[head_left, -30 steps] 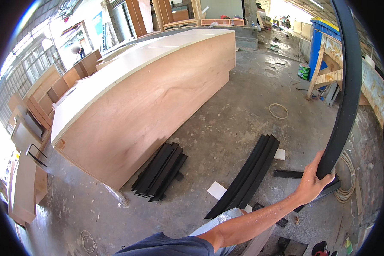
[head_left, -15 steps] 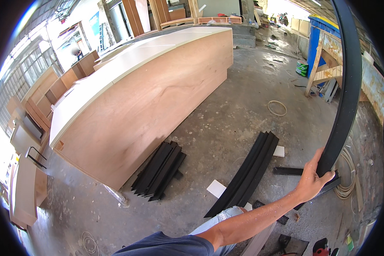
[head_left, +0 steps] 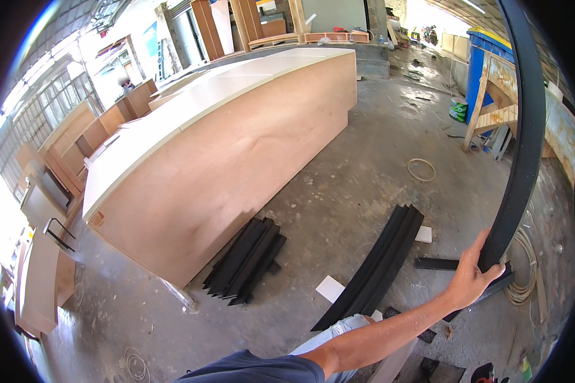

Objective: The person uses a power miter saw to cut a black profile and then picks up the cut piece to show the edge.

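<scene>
From the lower edge my left forearm reaches to the right, and my left hand (head_left: 471, 281) is closed around the lower end of a long black bar (head_left: 525, 137). The bar stands nearly upright at the right side and runs out at the top of the picture. My thumb lies on its near side; the fingers are partly hidden behind it. Below the hand, shorter black pieces (head_left: 437, 263) lie on the floor. Left of my forearm, several long black strips (head_left: 377, 265) lie side by side, touching white blocks (head_left: 329, 288). My right hand is out of the picture.
A large curved wooden panel unit (head_left: 236, 153) with a white top stands at left, beside a stack of short black strips (head_left: 245, 262). Coiled hose (head_left: 524, 281), a green paint can (head_left: 458, 110) and a blue bin (head_left: 482, 83) are at right. A distant person (head_left: 126, 84) is at far left.
The whole scene has shifted slightly right and down in the picture. My left hand keeps its hold on the black bar, nearly in the same place.
</scene>
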{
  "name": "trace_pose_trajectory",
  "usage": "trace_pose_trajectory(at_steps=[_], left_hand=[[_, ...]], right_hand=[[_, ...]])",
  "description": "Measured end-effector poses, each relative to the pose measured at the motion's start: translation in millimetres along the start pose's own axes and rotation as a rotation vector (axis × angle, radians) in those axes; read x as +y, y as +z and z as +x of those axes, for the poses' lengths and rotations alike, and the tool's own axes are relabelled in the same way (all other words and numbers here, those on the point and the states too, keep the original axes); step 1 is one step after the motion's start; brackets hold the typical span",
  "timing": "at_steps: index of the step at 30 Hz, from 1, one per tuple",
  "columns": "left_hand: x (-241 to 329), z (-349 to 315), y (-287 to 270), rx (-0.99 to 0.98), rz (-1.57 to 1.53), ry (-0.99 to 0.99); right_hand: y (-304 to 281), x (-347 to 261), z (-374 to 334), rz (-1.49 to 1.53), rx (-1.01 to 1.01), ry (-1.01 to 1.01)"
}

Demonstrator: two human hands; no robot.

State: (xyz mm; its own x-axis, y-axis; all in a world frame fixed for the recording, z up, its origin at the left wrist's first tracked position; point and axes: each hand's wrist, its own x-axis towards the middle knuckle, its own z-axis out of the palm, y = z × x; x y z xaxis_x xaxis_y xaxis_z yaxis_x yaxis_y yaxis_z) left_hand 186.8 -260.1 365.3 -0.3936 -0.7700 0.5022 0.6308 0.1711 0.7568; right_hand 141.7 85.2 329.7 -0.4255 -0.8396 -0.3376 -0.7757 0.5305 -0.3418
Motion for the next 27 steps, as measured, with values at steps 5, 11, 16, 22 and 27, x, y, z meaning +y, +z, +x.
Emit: trace_pose_trajectory(at_steps=[5, 11, 16, 22, 27], left_hand=[[1, -2, 3, -0.029, -0.006, 0.028], [3, -6, 7, -0.065, 0.018, -0.061], [-1, -7, 13, -0.06, -0.038, -0.102], [-17, -7, 13, -0.063, -0.03, -0.12], [-28, -8, 28, -0.012, -0.081, -0.198]], right_hand=[[-6, -11, 1, 0.021, 0.017, 0.01], [-7, -16, -1, 0.082, 0.0, 0.002], [-2, -15, 0, 0.065, 0.069, -0.088], [-12, -44, 10, 0.19, -0.021, -0.1], [27, -3, 35, 0.148, -0.104, -0.161]])
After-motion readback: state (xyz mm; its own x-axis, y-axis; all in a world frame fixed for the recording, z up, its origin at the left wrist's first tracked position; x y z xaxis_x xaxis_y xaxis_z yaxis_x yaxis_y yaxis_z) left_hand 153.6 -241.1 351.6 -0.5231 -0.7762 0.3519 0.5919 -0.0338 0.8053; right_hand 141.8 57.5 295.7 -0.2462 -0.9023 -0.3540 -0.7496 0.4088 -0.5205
